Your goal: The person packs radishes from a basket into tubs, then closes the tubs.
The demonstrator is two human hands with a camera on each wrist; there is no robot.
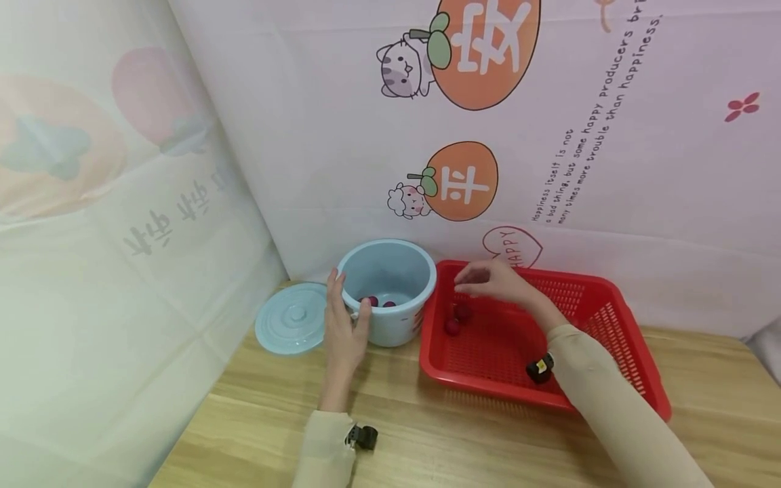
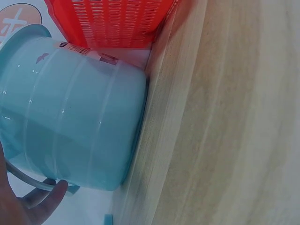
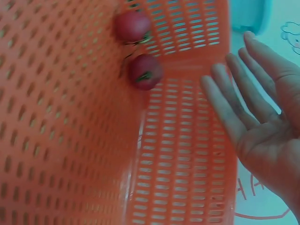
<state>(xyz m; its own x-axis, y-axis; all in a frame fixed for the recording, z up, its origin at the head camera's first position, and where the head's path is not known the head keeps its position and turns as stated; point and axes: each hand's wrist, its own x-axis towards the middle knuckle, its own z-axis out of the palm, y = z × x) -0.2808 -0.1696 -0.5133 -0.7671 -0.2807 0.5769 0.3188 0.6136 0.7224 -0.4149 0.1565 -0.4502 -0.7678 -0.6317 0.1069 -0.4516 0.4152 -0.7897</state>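
Note:
My left hand [image 1: 344, 332] touches the left side of a light blue bucket [image 1: 390, 332], fingers extended near its rim. In the left wrist view, fingertips [image 2: 55, 197] lie by the bucket's handle [image 2: 28, 178]. Inside the bucket are small dark red round fruits [image 1: 389, 304], partly hidden by the rim. My right hand [image 1: 497, 279] hovers over the left back part of a red plastic basket [image 1: 506, 390], holding nothing, its fingers loosely extended. Below it, two small tomatoes [image 3: 145, 71] with green stems lie in the basket's corner.
A round blue lid [image 1: 293, 322] lies left of the bucket, next to the cloth side wall. The bucket and basket stand side by side on the wooden table [image 1: 390, 420], against a printed cloth backdrop [image 1: 329, 135]. Black bands with cameras sit at both wrists.

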